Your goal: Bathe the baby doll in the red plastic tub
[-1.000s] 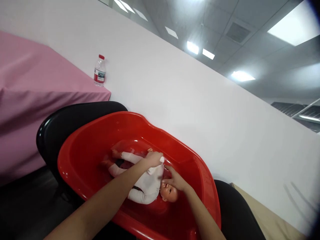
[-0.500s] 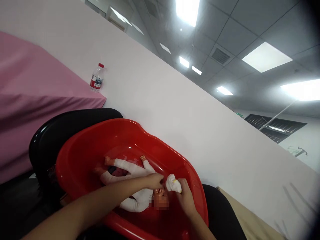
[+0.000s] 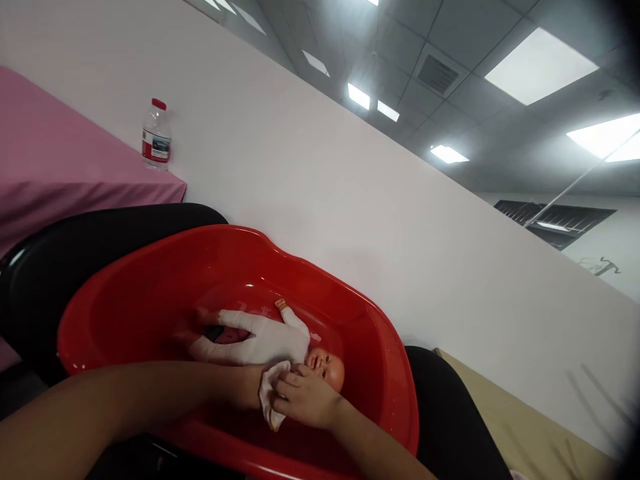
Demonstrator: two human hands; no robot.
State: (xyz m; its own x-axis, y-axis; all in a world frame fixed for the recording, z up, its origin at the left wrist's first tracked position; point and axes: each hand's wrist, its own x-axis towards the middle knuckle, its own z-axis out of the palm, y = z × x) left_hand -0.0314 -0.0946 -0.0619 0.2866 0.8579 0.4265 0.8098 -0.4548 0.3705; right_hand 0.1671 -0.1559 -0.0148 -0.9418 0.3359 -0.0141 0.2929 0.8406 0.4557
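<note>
Head view: the doll (image 3: pixel 280 341) lies face up in the red tub (image 3: pixel 393 347). The 2 hands are close together; the right hand (image 3: pixel 306 399) curls its fingers onto a white cloth (image 3: pixel 269 390), while the left hand's (image 3: pixel 249 387) fingers are hidden, so I cannot tell their grip. Handling the cloth seems the step; moving it calls for a steady pinch.

No legible text found. One printed label (image 3: pixel 156 147), red and white with a darker panel, is noted around the clear, red-capped bottle (image 3: pixel 157 121) standing on the pink cloth (image 3: pixel 75 147); its lettering is too small to read
</note>
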